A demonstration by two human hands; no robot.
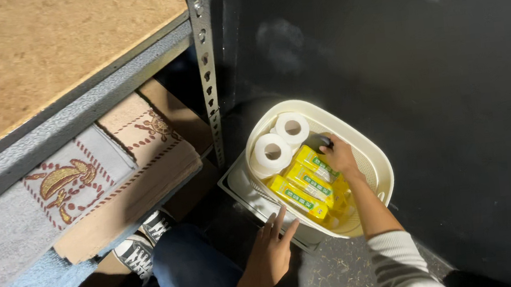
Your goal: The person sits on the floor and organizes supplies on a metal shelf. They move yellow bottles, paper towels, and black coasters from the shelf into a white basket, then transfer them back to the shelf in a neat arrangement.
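A cream plastic basket (375,162) with a rounded rim and woven-look sides sits on the dark floor (343,272), just beside the upright steel post (206,73) of a shelf unit and against a black wall (415,53). It rests on a flat whitish tray or lid (239,192) that pokes out at its left side.

Inside the basket lie two white toilet rolls (272,153), side by side at the far left end with their hollow cores facing up, and three bright yellow boxes (309,185) with green and white labels, laid parallel and touching one another in the middle.

The person crouches over it. Their right hand (338,154) reaches into the basket beyond the yellow boxes, fingers curled down over a small dark object (318,140) (too hidden to tell what it is, or whether it is truly gripped). Their left hand (272,251) is spread flat and released, fingertips touching the near rim of the basket.

One striped white sleeve (401,263) covers the right forearm. Blue jeans (187,275) and two black-and-white sneakers (143,241) show below. On the shelf to the left lie folded towels (84,179), patterned in red and gold, under a chipboard shelf top (40,52).
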